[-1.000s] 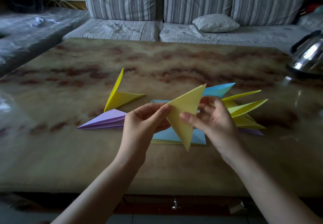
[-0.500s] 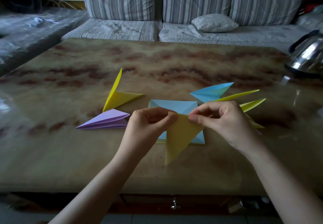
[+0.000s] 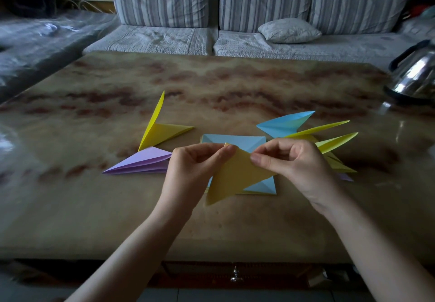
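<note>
Fingers [image 3: 226, 153] of my left hand [image 3: 195, 167] pinch the top corner of the yellow paper [image 3: 235, 179], and my right hand [image 3: 296, 162] pinches its upper edge just beside them. The yellow paper is folded to a triangle and I hold it over the table [image 3: 94, 207], its long tip pointing down toward me. Behind it lies a blue sheet [image 3: 249, 141]. At the left are a purple folded piece [image 3: 143, 160] and a yellow folded piece [image 3: 162, 132]; at the right a blue folded piece [image 3: 284, 124]; far right, a kettle [image 3: 416, 75].
</note>
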{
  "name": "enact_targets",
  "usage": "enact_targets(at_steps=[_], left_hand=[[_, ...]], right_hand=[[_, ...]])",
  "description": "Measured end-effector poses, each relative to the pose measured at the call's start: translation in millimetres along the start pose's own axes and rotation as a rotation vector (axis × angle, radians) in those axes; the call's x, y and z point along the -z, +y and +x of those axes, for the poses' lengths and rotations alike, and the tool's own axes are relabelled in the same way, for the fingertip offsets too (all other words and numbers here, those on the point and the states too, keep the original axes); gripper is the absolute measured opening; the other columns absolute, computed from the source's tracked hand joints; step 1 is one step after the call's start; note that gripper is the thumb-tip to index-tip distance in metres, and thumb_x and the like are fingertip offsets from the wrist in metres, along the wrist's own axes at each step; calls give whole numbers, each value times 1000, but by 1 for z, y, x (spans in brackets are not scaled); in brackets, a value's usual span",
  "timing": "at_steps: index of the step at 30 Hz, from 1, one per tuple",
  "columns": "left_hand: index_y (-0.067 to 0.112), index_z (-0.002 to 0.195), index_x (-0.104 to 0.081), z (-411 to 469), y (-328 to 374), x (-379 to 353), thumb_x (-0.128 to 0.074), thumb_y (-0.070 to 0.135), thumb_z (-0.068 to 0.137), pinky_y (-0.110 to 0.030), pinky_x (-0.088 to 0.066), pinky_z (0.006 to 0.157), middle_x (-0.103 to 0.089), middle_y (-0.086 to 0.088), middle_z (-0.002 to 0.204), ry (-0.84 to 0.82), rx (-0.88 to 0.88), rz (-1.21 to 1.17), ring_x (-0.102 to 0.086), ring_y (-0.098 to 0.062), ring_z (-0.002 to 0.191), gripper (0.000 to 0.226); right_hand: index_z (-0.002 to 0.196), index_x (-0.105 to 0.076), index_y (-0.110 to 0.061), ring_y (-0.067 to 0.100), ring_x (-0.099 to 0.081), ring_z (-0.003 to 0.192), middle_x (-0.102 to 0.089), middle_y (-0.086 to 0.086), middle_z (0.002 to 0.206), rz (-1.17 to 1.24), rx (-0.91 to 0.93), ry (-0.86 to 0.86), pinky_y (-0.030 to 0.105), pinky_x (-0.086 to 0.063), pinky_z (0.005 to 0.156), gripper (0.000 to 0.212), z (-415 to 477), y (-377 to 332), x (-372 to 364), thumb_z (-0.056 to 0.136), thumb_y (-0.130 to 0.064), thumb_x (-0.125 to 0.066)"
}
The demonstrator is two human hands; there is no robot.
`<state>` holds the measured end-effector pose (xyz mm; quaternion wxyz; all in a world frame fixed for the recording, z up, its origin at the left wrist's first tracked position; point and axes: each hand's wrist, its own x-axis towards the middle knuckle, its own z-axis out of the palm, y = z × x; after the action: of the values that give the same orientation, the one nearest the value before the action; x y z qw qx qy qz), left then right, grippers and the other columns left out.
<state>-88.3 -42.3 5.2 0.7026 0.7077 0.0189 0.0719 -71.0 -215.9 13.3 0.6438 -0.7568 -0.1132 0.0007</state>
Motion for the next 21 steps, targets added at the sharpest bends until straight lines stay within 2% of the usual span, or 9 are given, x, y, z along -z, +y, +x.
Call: enact_targets(at_steps=[4,10,15,21], left_hand=[[22,80,-77,0,-1,0,-73,28,75,-32,-54,72,-74,4,74,-30,-13,73,-65,-5,71,8],[18,80,-77,1,-4,-1,-72,28,78,-28,-47,66,-72,6,70,-53,-3,76,-59,-2,66,11],[20,82,-77,-1,-3,-4,-71,28,79,-22,-48,62,-74,3,73,-41,22,28,-62,-3,67,11],[20,80,-77,-1,-4,-4,-72,32,76,-37,-53,70,-74,0,75,-5,12,68,-64,-11,72,14]], right_hand=[[73,-73,-15,6,-65,70,-72,0,72,2,-27,-22,14,-50,67,6,-1,-1,0,69,-16,-76],[70,-71,-14,1,-60,64,-68,-6,64,-13,8,-9,11,-45,62,9,-1,1,-4,74,-8,-75],[70,-72,-14,3,-61,64,-68,-4,65,-14,11,50,12,-47,63,8,0,2,-5,75,-9,-75],[71,-71,-15,2,-61,64,-68,-6,64,-32,16,28,13,-47,63,9,-1,2,-5,75,-9,-75]])
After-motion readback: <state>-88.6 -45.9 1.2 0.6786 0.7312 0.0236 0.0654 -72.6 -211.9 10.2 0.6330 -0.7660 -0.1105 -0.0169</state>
